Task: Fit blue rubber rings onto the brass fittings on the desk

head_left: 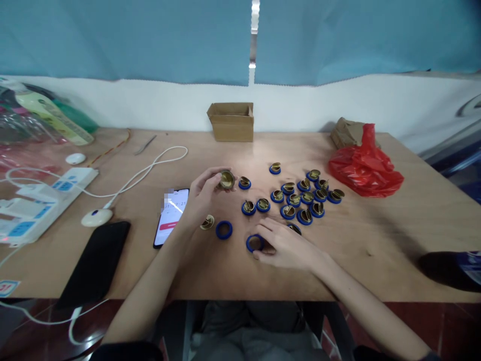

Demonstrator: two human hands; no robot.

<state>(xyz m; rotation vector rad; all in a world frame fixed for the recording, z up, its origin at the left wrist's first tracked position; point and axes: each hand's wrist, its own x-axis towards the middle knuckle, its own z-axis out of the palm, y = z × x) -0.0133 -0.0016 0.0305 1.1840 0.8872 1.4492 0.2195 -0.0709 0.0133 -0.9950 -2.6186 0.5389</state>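
Observation:
My left hand (pixel 206 188) is closed on a round gold-coloured metal piece (pixel 226 179), held up above the table. Lower down, my right hand (pixel 280 244) pinches the edge of a blue ring (pixel 248 243) on the tabletop. Another blue ring (pixel 224 230) lies flat between the two hands. Beside my left wrist is a loose gold metal piece (pixel 207 222), partly beyond the forearm. Several blue rings with gold pieces standing tilted in them (pixel 293 200) are spread beyond my right hand; one (pixel 294 229) is partly hidden by it.
At the back stands an open cardboard box (pixel 233 128). A red plastic bag (pixel 366 168) sits to the right, a dark bottle (pixel 451 268) at the right edge. On the left are a lit phone (pixel 165 225), a black phone (pixel 93 263), a power strip (pixel 48 203) and white cables.

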